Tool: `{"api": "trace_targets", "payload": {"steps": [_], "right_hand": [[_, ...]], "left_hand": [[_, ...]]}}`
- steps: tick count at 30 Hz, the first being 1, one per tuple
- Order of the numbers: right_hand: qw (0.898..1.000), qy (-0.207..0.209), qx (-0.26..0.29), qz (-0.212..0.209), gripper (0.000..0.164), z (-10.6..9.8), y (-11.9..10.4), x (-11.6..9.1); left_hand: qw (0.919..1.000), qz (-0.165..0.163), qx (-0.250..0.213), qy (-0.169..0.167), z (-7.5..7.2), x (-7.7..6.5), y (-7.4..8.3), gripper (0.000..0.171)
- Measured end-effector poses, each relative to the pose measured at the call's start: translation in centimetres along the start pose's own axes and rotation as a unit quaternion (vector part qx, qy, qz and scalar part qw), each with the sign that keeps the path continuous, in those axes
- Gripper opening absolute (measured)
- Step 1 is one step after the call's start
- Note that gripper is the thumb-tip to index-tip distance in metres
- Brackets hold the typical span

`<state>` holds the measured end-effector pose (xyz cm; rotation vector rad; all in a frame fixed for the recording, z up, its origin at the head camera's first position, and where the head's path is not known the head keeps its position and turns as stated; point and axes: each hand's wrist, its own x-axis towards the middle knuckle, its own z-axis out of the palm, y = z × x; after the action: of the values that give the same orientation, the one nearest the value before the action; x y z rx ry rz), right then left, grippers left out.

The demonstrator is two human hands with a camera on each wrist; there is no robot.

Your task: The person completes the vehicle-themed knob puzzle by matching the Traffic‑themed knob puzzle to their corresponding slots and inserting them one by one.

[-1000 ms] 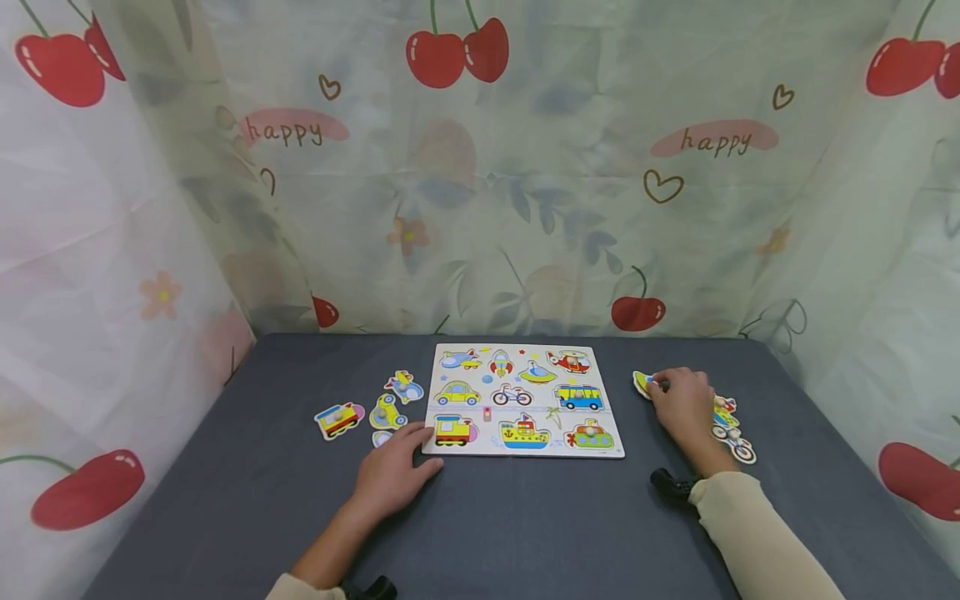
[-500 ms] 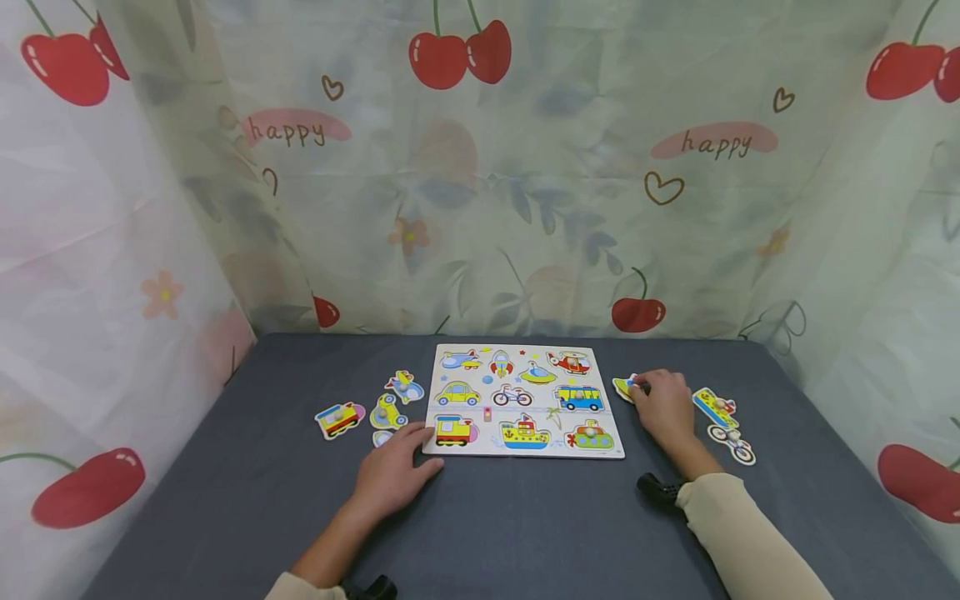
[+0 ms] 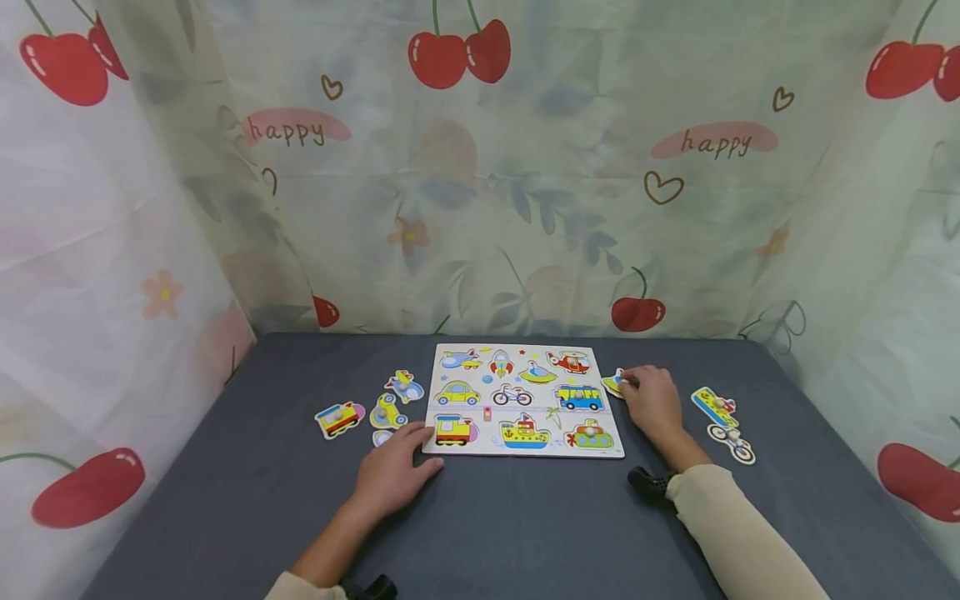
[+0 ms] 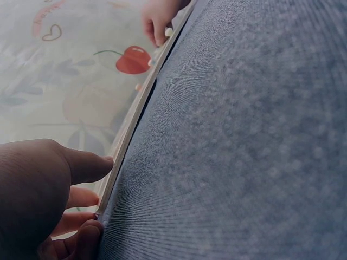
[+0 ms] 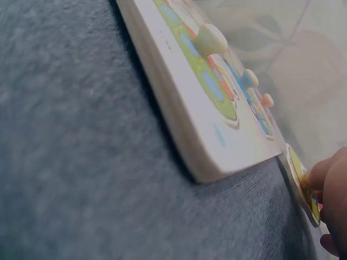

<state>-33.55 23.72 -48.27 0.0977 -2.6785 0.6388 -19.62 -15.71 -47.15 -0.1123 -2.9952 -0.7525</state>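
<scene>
On the grey table lies a white wooden puzzle board (image 3: pixel 487 452) with pictures of vehicles. My left hand (image 3: pixel 392 475) rests at its near left corner, thumb against the front edge and fingers by the left edge, as the left wrist view also shows. Just off the board's right edge, my right hand (image 3: pixel 654 404) pinches a yellow puzzle piece (image 3: pixel 612 383) with thumb and fingers. That piece (image 5: pixel 302 184) stands tilted in the right wrist view; its picture is mostly hidden by the hand. Knobbed pieces sit in the board, such as the bus (image 3: pixel 579 397) and the submarine (image 3: pixel 589 434).
Left of the board lie a train piece (image 3: pixel 340 420), a yellow vehicle piece (image 3: pixel 387 412), an airplane piece (image 3: pixel 404 387) and one partly covered piece (image 3: pixel 382 437). At right lie a ship piece (image 3: pixel 714 407) and a bicycle piece (image 3: pixel 731 444). Printed curtains (image 3: pixel 480 208) surround the table.
My right hand has moved left with the yellow piece, from near the right-hand pieces to the board's right edge, uncovering the ship piece. My left hand has stayed in place.
</scene>
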Motion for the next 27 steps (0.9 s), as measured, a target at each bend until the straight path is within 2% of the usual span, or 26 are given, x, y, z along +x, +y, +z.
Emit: {"api": "trace_targets", "payload": {"steps": [12,27], "right_hand": [[1.0,-0.021,0.011,0.008,0.024,0.6,-1.4,1.2],[0.999,-0.038,0.032,0.018,0.024,1.7,-3.0,1.8]], "left_hand": [[1.0,0.005,-0.006,0.002,0.0,0.0,-0.1,0.052],[1.0,-0.001,-0.008,-0.003,-0.1,-0.1,0.0,0.053]]}}
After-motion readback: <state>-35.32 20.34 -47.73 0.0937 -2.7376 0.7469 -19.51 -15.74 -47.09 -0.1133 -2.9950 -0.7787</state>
